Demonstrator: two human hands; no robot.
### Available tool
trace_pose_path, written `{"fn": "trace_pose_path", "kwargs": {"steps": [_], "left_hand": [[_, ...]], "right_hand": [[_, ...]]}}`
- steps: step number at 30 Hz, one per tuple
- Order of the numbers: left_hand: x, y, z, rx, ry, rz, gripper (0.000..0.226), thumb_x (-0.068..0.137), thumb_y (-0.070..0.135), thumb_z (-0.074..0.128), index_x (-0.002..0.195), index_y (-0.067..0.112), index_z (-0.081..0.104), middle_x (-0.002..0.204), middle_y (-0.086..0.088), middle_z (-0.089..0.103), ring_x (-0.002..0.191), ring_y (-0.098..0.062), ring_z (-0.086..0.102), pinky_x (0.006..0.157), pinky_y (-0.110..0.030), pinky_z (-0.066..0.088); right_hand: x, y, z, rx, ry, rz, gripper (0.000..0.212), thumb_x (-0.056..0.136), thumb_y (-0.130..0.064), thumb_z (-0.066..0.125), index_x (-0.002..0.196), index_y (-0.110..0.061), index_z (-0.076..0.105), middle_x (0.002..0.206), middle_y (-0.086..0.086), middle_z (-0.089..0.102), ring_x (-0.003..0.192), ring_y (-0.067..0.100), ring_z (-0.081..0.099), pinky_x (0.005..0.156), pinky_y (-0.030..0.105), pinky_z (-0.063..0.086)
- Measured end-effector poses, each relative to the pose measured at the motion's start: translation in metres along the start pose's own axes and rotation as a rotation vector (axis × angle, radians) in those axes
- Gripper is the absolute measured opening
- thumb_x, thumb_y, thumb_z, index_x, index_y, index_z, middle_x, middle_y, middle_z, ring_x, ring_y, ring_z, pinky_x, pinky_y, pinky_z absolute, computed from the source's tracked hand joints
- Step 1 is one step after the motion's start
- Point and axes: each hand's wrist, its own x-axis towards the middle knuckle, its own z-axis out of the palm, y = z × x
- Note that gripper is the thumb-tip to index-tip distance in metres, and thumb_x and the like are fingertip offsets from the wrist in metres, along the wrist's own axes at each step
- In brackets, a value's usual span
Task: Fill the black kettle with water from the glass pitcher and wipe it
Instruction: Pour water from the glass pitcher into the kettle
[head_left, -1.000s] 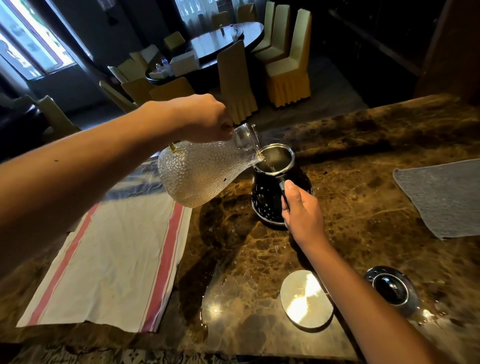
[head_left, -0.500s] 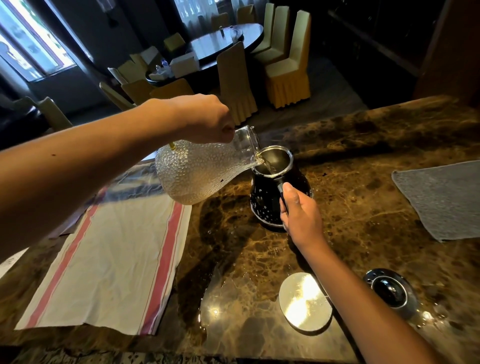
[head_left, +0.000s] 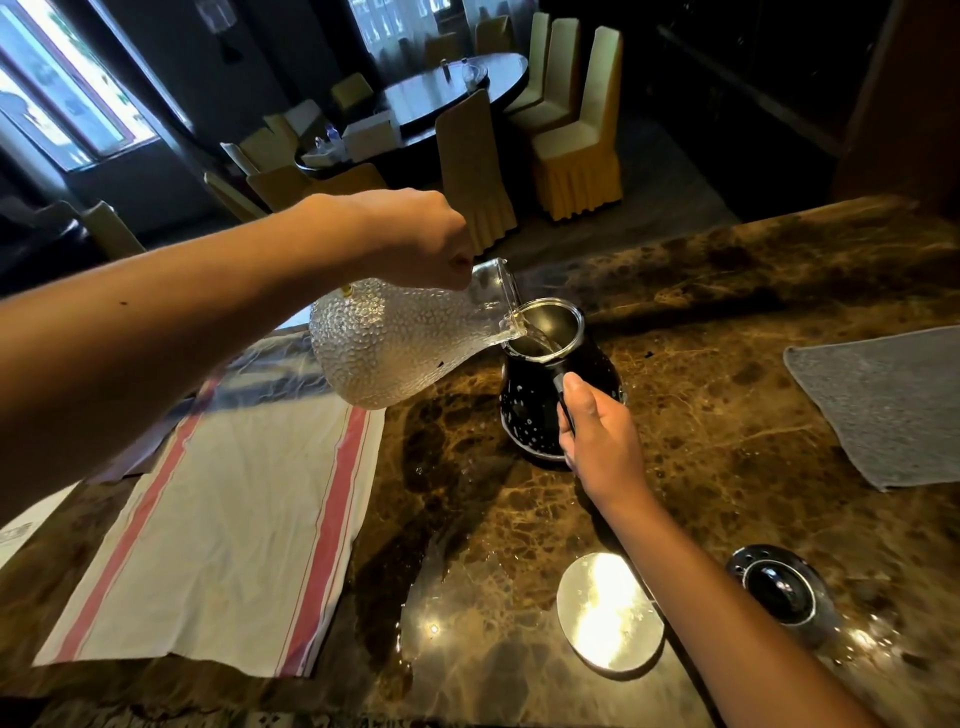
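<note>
A dim dining room is seen beyond the counter, with a dark round dining table (head_left: 447, 96) ringed by chairs in pale yellow skirted covers (head_left: 576, 130) and bright windows (head_left: 62, 98) on the left. The foreground is filled by a polished brown marble counter (head_left: 727, 415). On it a white tea towel with red stripes (head_left: 218, 519) is spread at the left, and a grey flat cloth (head_left: 883, 405) at the right. A dimpled clear glass pitcher (head_left: 400, 343) is held tilted above the counter, gripped near its neck by the left hand (head_left: 415, 239), its lip over the mouth of the rounded black kettle (head_left: 550, 384). The kettle stands on the marble and is steadied at its handle by the closed right hand (head_left: 597, 441). Nearer the viewer lie a round shiny metal disc (head_left: 610, 613) and a domed metal-rimmed black lid (head_left: 779, 587). A thin stream of water (head_left: 540, 340) is seen entering the kettle, so filling is judged to be under way. Next, the pitcher must be righted and set down, and a cloth taken for wiping the droplet-speckled kettle.
</note>
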Motion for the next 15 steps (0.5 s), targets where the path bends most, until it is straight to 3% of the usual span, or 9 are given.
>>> {"fn": "trace_pose_path", "kwargs": {"steps": [4, 15], "left_hand": [[0.0033, 0.0029, -0.0020, 0.026, -0.003, 0.001, 0.035, 0.101, 0.040, 0.050, 0.113, 0.014, 0.071, 0.096, -0.007, 0.069, 0.085, -0.028, 0.068, 0.079, -0.046, 0.062], [0.0059, 0.0076, -0.0074, 0.028, -0.026, -0.022, 0.034, 0.104, 0.036, 0.052, 0.113, 0.010, 0.071, 0.089, -0.007, 0.064, 0.083, -0.029, 0.066, 0.079, -0.044, 0.061]], "right_hand": [[-0.0003, 0.0008, 0.0002, -0.003, 0.002, 0.000, 0.051, 0.100, -0.055, 0.041, 0.071, -0.014, 0.045, 0.060, -0.001, 0.036, 0.046, 0.005, 0.030, 0.044, 0.019, 0.024], [-0.0004, 0.0019, 0.0011, -0.040, 0.027, -0.013, 0.060, 0.093, -0.067, 0.040, 0.070, -0.012, 0.045, 0.060, 0.001, 0.037, 0.047, 0.006, 0.031, 0.045, 0.020, 0.025]]}}
